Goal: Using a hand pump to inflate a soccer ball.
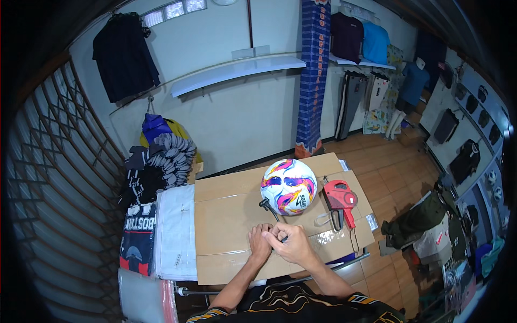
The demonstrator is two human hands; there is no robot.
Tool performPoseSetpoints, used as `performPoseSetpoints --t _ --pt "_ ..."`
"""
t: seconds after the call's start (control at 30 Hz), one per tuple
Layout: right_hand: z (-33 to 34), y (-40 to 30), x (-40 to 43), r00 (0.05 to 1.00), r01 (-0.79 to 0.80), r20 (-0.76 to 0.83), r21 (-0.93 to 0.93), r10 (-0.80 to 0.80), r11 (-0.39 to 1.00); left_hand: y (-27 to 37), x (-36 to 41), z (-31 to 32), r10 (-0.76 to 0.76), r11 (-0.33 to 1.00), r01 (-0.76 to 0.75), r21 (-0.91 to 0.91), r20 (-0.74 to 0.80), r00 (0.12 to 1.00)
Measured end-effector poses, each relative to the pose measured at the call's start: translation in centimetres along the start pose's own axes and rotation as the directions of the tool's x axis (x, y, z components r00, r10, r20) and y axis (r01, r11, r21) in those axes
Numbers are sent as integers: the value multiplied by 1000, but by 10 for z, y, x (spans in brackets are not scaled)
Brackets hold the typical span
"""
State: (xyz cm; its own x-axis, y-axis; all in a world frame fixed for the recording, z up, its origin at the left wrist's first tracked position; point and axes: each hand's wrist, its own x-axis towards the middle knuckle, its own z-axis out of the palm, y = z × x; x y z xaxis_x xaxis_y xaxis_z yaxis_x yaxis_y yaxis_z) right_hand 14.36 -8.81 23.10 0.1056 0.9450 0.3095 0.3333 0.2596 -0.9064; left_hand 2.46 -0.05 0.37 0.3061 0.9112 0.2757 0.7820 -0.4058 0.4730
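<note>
My right hand (291,244) is closed around a thin dark rod-like tool (273,210) whose black head rises towards the ball. My left hand (260,242) lies against it on the cardboard sheet (226,226); whether its fingers grip anything is hidden. Just beyond both hands rests a white football (288,187) with pink, yellow and purple patterns. To its right lies a red price-label gun (340,198) with a dark handle and a loop.
Folded light-blue cloth (175,234) and a packed dark jersey (138,238) lie left of the cardboard. A metal rail (339,267) runs along the near edge. Dark garments and bags (420,222) stand on the tiled floor at right, below wall displays.
</note>
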Motion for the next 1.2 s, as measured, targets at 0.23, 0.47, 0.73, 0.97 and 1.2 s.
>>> performPoseSetpoints --t 0.23,0.47,0.73,0.97,1.2 --pt "16 65 4 1000 -23 20 -3 23 1000 6 1 -5 13 1000 -13 6 -25 1000" --pt "15 75 1 997 -30 66 29 28 999 6 3 -9 62 998 -63 -21 -78 995" --pt "-44 -18 17 974 -5 226 120 -23 993 11 -2 -16 48 991 -55 -124 -57 997" --pt "-15 22 19 974 53 221 2 -52 999 -9 -6 14 109 983 -126 -137 -120 987" --pt "12 74 9 990 85 101 86 -93 993 6 -3 -9 61 992 -73 -104 -109 992"
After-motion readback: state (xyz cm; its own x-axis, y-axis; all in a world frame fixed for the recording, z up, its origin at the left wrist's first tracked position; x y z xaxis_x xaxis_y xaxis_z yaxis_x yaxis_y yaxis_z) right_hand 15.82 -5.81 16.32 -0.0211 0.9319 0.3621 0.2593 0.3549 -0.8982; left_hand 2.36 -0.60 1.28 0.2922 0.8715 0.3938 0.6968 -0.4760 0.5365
